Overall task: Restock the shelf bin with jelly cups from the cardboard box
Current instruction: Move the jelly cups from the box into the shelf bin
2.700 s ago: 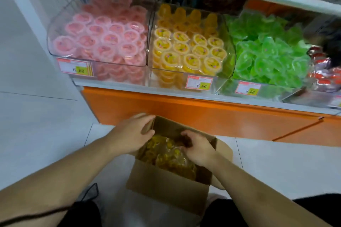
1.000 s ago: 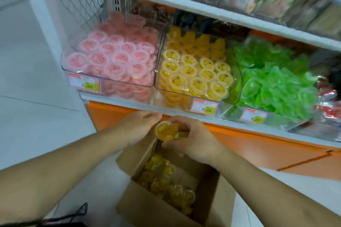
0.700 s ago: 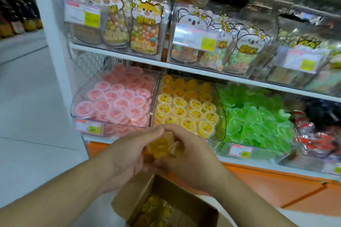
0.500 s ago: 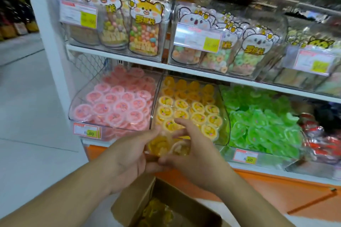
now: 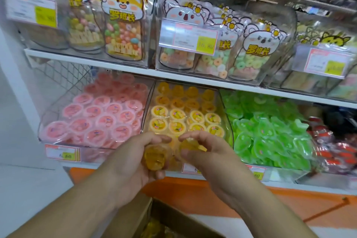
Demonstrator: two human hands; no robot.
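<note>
My left hand (image 5: 133, 162) grips a yellow jelly cup (image 5: 154, 158) at the front lip of the clear middle bin (image 5: 228, 121), which holds several yellow jelly cups. My right hand (image 5: 208, 156) holds another yellow jelly cup (image 5: 190, 146) beside it, fingers curled over the top. Both hands are just in front of the bin's front edge. The cardboard box (image 5: 173, 216) sits open below my forearms, with more yellow cups (image 5: 154, 228) showing inside at the frame's bottom.
A clear bin of pink jelly cups (image 5: 92, 120) stands to the left and one of green jellies (image 5: 270, 131) to the right. The white shelf (image 5: 173, 75) above carries bagged candies. An orange base panel (image 5: 202, 193) runs under the bins.
Both hands rose from the box carrying yellow cups, moved up to the yellow bin's front, and have now drawn slightly apart, each with its own cup.
</note>
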